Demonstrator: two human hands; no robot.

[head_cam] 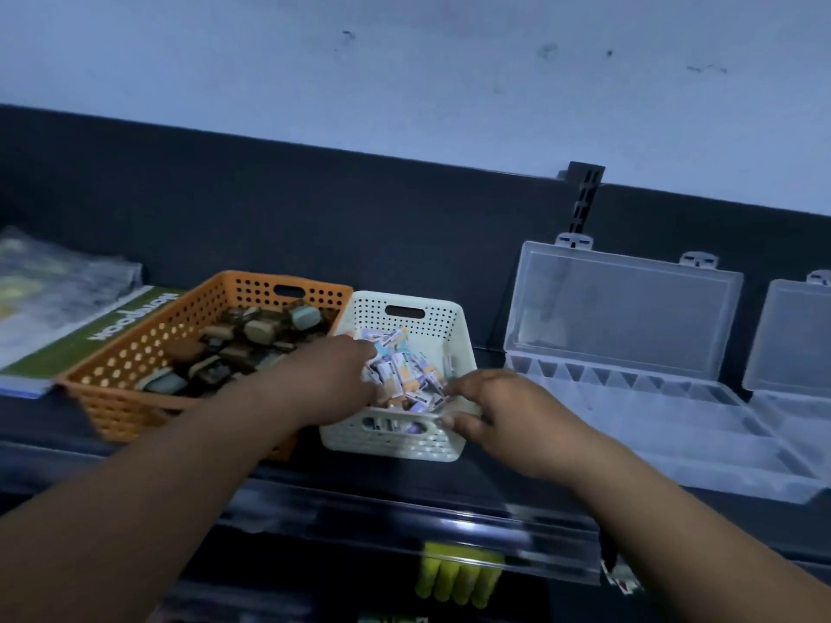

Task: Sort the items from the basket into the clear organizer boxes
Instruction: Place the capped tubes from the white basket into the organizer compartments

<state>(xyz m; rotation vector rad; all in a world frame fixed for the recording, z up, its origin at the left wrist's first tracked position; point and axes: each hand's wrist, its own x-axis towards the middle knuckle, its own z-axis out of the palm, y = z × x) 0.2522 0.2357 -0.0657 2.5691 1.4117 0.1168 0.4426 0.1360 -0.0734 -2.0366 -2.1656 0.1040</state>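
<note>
White basket [429, 328] of small packets [402, 370] sits mid-shelf [517, 481], touching the orange basket [135, 348] on its left; clear organizer boxes [674, 411] lie open toward the shelf's right end. The left hand [332, 375] reaches into the packets, and I cannot tell how its fingers lie. The right hand [499, 411] pinches the white basket's near right rim with curled fingers [461, 388].

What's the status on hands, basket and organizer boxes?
Left hand in white perforated plastic basket among small printed packets, grip hidden. Right hand grips its near rim. Clear plastic organizer box open, empty. Path clear.
</note>
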